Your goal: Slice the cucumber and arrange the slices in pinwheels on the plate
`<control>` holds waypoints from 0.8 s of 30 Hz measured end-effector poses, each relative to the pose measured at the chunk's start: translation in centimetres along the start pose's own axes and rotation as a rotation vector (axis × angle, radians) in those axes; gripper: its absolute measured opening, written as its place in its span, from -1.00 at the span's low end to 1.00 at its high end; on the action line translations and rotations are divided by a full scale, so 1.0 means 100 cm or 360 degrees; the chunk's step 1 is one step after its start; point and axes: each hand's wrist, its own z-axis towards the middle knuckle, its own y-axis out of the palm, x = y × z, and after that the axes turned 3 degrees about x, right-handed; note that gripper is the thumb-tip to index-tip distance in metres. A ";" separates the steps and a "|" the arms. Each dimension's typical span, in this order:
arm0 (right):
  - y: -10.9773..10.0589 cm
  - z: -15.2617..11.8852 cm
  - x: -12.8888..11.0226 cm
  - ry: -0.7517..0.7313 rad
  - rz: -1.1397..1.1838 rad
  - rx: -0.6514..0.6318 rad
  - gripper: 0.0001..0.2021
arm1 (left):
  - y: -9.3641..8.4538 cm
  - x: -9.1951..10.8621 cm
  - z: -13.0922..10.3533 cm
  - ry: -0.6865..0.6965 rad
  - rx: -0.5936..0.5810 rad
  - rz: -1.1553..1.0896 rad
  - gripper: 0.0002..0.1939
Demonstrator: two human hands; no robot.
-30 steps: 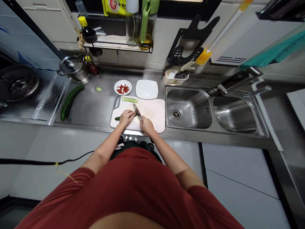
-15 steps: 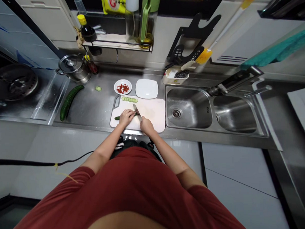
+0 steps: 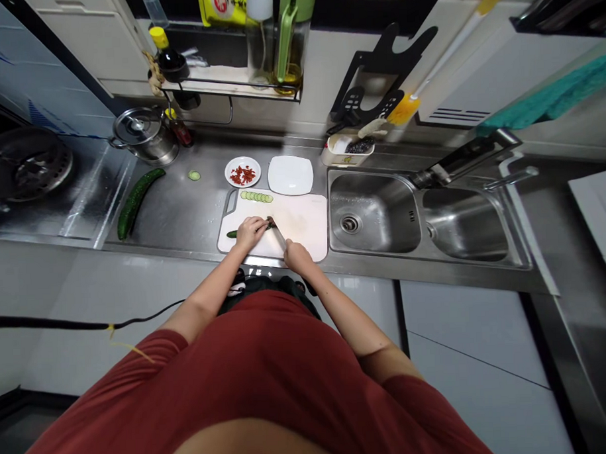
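My left hand [image 3: 251, 233] is closed over a dark green cucumber piece [image 3: 232, 234] on the white cutting board [image 3: 303, 220], covering its middle. The handle of a kitchen knife [image 3: 277, 234] is in the grip of my right hand [image 3: 297, 255]. Its blade points up and left, with the tip beside the right end of the cucumber piece. A row of pale green cucumber slices [image 3: 256, 197] lies along the board's upper left part. Behind the board stand a round white plate [image 3: 230, 171] with chopped red bits and a square white plate [image 3: 290, 176].
A whole cucumber [image 3: 134, 204] and one loose slice [image 3: 194, 175] lie on the steel counter, left of the board. A lidded steel pot [image 3: 148, 143] stands behind them. To the right is a double sink [image 3: 377, 211]; a shelf [image 3: 233, 84] with bottles hangs above.
The knife and my right hand have shifted back toward my body and slightly right. The blade tip has dropped from above the cucumber to its end. My left hand stays on the cucumber.
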 end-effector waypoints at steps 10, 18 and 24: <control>0.001 0.014 -0.001 -0.0004 0.0001 -0.0018 -0.75 | 0.004 -0.004 0.001 0.0028 0.0064 -0.0013 -0.77; -0.001 0.021 -0.006 -0.0018 0.0000 -0.0011 -0.72 | 0.006 -0.007 0.001 0.0115 0.0159 -0.0028 -0.79; -0.001 0.031 -0.010 -0.0026 -0.0014 0.0007 -0.71 | 0.005 -0.005 0.002 0.0135 0.0176 -0.0016 -0.78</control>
